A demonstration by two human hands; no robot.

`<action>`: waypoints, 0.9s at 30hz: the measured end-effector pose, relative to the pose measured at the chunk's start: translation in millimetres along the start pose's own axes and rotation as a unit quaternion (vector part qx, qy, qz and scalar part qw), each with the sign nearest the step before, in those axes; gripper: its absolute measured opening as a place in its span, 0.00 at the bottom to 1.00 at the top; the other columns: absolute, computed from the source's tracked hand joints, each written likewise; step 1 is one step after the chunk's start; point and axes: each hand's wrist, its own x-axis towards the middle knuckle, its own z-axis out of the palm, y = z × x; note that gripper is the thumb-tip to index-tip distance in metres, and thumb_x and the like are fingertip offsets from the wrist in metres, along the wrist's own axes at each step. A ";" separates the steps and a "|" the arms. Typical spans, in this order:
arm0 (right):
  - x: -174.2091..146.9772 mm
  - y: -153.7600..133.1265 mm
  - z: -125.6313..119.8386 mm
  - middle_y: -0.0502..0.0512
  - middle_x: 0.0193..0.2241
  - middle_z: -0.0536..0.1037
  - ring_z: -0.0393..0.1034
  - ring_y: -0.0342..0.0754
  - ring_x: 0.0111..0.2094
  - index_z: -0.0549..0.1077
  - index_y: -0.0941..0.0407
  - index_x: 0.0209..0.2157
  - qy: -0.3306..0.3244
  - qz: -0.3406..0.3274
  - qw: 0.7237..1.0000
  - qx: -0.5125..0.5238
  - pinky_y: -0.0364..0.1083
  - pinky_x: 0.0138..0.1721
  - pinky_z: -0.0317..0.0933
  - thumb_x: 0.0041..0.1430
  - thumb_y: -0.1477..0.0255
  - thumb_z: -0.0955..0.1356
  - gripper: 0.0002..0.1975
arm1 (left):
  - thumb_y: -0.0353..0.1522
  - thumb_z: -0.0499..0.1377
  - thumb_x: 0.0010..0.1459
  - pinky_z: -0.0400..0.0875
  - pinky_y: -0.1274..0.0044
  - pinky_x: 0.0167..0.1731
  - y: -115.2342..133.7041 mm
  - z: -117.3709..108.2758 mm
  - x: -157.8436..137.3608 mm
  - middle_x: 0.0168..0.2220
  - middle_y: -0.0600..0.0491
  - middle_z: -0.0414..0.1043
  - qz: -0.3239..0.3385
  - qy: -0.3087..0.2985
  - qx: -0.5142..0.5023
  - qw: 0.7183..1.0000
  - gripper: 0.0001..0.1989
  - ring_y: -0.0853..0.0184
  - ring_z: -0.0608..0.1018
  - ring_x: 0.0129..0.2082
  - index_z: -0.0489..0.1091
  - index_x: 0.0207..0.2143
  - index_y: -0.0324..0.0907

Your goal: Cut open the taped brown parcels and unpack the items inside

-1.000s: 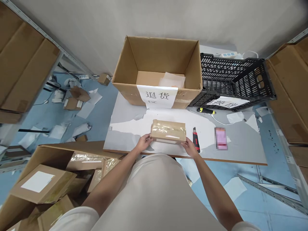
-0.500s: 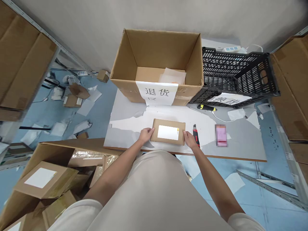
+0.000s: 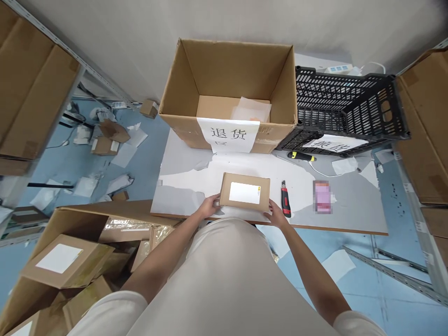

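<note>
One cardboard parcel (image 3: 245, 180), label up, between two hands near the counter's (image 3: 353, 205) front edge.
Left hand (image 3: 209, 206) and right hand (image 3: 276, 214): fingers gripping opposite ends. White label (image 3: 242, 193): yellow mark, print too small to read. Beyond, open carton (image 3: 186, 133), white sign (image 3: 229, 134) reading "退货", third character below partly visible. Black crate (image 3: 356, 123), right: slanted sheet (image 3: 335, 144), writing not surely legible.

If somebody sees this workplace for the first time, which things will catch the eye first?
Probably the large open carton at the back of the table, with a white paper sign on its front. Nearer, the left hand and right hand hold a small labelled box between them. A black crate stands to the carton's right.
</note>
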 end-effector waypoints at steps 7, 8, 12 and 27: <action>-2.5 -17.9 -3.6 0.58 0.47 0.72 0.69 0.50 0.45 0.64 0.53 0.52 -0.008 -0.030 0.999 0.019 0.52 0.47 0.62 0.54 0.67 0.64 0.23 | 0.40 0.60 0.47 0.69 0.71 0.42 18.7 -2.5 -5.1 0.40 0.47 0.74 0.030 0.011 -0.021 0.999 0.23 0.62 0.75 0.39 0.70 0.45 0.37; -2.0 -23.7 -8.2 0.58 0.46 0.73 0.70 0.50 0.43 0.65 0.54 0.50 -0.007 -0.038 0.999 0.016 0.52 0.46 0.63 0.55 0.64 0.64 0.21 | 0.42 0.59 0.48 0.70 0.71 0.39 25.8 -6.4 -5.8 0.37 0.48 0.74 0.031 0.022 -0.009 0.999 0.23 0.63 0.75 0.36 0.70 0.43 0.37; 5.6 -54.9 -25.1 0.60 0.41 0.74 0.69 0.52 0.42 0.70 0.58 0.45 0.035 -0.041 0.997 -0.060 0.51 0.45 0.61 0.59 0.58 0.58 0.22 | 0.45 0.56 0.51 0.68 0.76 0.33 58.9 -18.2 -3.3 0.31 0.51 0.70 0.038 0.078 0.062 0.994 0.20 0.68 0.72 0.29 0.71 0.37 0.38; 24.1 -68.3 -25.6 0.56 0.34 0.76 0.70 0.49 0.34 0.70 0.56 0.41 0.036 0.056 0.996 -0.066 0.47 0.37 0.62 0.59 0.51 0.53 0.28 | 0.47 0.58 0.48 0.64 0.78 0.30 76.8 -5.2 1.9 0.25 0.55 0.67 -0.005 0.147 0.110 0.983 0.19 0.70 0.68 0.26 0.71 0.31 0.40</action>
